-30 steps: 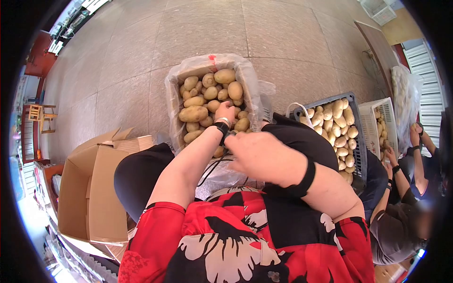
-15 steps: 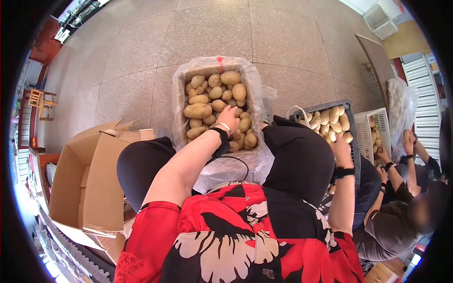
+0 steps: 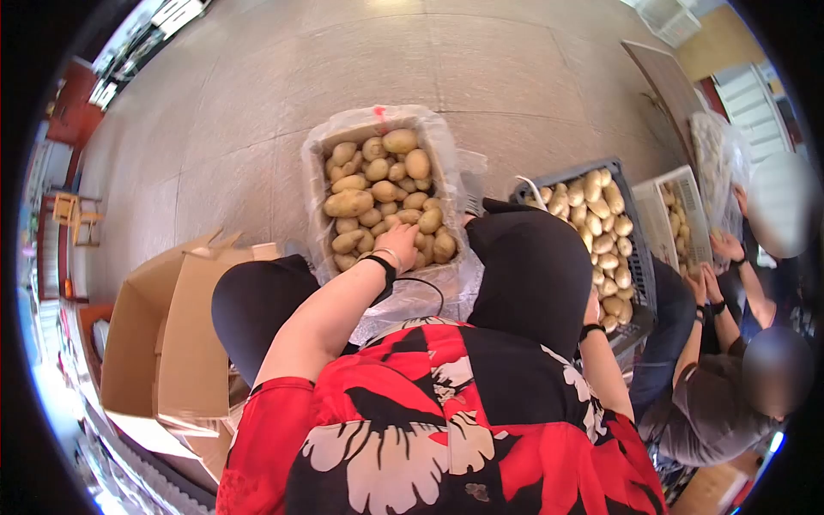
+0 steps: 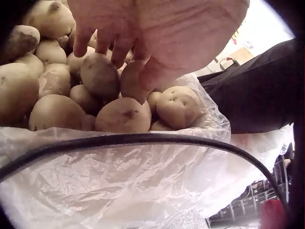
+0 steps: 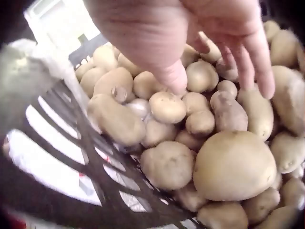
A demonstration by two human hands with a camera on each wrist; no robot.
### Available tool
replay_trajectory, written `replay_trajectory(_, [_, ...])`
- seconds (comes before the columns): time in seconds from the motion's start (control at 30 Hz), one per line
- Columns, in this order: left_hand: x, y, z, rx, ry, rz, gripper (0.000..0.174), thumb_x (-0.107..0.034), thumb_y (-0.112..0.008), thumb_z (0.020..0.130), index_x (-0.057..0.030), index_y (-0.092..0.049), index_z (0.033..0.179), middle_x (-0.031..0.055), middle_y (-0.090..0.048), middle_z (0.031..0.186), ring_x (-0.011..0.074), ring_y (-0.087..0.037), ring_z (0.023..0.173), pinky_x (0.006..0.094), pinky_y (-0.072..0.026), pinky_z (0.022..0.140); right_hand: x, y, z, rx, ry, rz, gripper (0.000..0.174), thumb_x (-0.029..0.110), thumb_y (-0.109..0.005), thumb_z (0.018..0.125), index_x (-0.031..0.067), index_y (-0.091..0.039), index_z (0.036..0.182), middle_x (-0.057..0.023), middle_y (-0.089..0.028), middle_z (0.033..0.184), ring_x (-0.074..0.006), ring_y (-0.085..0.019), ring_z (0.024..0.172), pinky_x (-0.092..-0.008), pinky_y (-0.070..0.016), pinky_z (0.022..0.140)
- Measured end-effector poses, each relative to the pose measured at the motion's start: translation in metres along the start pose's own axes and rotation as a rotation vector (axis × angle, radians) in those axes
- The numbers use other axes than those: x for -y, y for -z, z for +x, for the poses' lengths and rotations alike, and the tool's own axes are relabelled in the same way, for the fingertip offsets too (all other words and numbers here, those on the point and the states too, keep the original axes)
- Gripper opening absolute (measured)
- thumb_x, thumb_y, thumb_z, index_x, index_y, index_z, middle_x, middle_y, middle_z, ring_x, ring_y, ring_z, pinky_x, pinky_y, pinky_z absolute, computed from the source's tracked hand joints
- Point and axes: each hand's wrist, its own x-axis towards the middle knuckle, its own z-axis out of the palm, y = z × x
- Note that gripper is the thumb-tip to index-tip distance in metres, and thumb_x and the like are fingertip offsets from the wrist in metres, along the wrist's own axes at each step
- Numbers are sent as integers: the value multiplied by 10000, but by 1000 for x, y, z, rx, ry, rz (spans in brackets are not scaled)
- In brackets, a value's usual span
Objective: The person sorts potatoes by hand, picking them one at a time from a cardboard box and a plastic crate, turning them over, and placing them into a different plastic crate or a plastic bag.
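Observation:
My left hand [image 3: 397,245] rests over potatoes [image 3: 348,203] in a cardboard box lined with clear plastic [image 3: 316,172]. In the left wrist view its fingers [image 4: 123,47] hang loosely spread, the tips at a round potato [image 4: 100,76] and the thumb beside another. My right hand [image 5: 190,33] is over a dark slatted crate [image 5: 71,143] of paler potatoes [image 5: 233,164]. Its fingers and thumb are apart and reach down among them, holding nothing. The head view shows only part of this hand, beside my knee.
An open cardboard carton [image 3: 133,352] stands at my left. To the right, a white crate [image 3: 691,202] of potatoes sits near other people, whose hands [image 3: 705,281] are at work. A black cable [image 4: 143,139] crosses in front of the lined box.
My right hand went from beside the lined box over to the dark crate on the right, then nearer to me along it. My left hand stayed among the potatoes, shifting slightly.

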Motion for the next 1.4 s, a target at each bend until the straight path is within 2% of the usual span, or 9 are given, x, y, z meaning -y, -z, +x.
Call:
replay_trajectory(0.03, [-4,4,-2,8,-15,5,516,-179,-572,784,-57,-460,1273,152,-483,1296,314,-399,1246,398,-335,1040,-8,1,5,-62,39,-98,546,315,-625,793,31,-409,1206,-316,-486,1161,-470,-525,1009,-491,-454,856])
replay_trajectory(0.1, [1,-6,3,28,-91,-3,512,-173,-579,772,-66,-479,1262,158,-487,1295,323,-387,1257,399,-337,1041,86,71,-14,58,-276,46,549,319,-657,759,30,-437,1171,-317,-520,1110,-452,-530,1013,-477,-453,856])
replay_trajectory(0.4, [-30,3,-11,29,-212,53,423,-118,-596,762,-94,-544,1181,164,-500,1257,334,-475,1167,412,-412,965,93,70,7,85,-398,38,587,334,-699,692,-53,-531,1100,-255,-594,1084,-357,-577,1033,-416,-468,880])
replay_trajectory(0.7, [-43,8,-25,66,-340,-115,378,-65,-590,762,-67,-548,1138,166,-466,1273,352,-514,1115,391,-455,915,70,65,5,42,-396,170,586,375,-703,679,-62,-561,1043,-269,-602,1050,-374,-573,1022,-415,-462,867])
replay_trajectory(0.77, [-46,6,-27,88,-338,-110,375,-65,-592,767,-69,-547,1138,168,-465,1275,350,-518,1110,390,-457,913,63,77,-4,130,-246,171,573,363,-650,735,-40,-527,1124,-266,-589,1087,-369,-576,1027,-426,-469,866])
replay_trajectory(0.83, [-47,0,-28,4,-357,-97,361,-75,-586,770,-81,-555,1129,152,-466,1279,336,-547,1072,400,-473,881,59,81,-19,67,-217,176,487,348,-645,740,-39,-569,1026,-277,-598,1029,-376,-586,987,-437,-476,840])
replay_trajectory(0.97, [-58,3,-35,43,-326,-46,400,-73,-593,762,-68,-545,1159,196,-444,1287,361,-528,1092,402,-462,907,71,106,-55,53,-186,162,400,310,-652,741,-55,-600,896,-270,-623,901,-383,-611,912,-448,-483,809])
replay_trajectory(1.17, [-41,-17,-19,-14,-219,-30,481,-139,-650,746,-59,-528,1205,217,-450,1283,356,-507,1127,387,-438,945,18,85,-83,213,-491,-5,502,327,-667,716,-32,-571,1052,-290,-611,1005,-391,-605,968,-440,-483,849])
replay_trajectory(1.4, [-27,-21,-4,122,-47,-247,512,-179,-671,763,-63,-529,1241,180,-511,1227,285,-548,1092,341,-458,914,-10,73,-84,114,-525,136,563,323,-685,694,-37,-531,1098,-280,-609,1008,-393,-597,970,-435,-476,851])
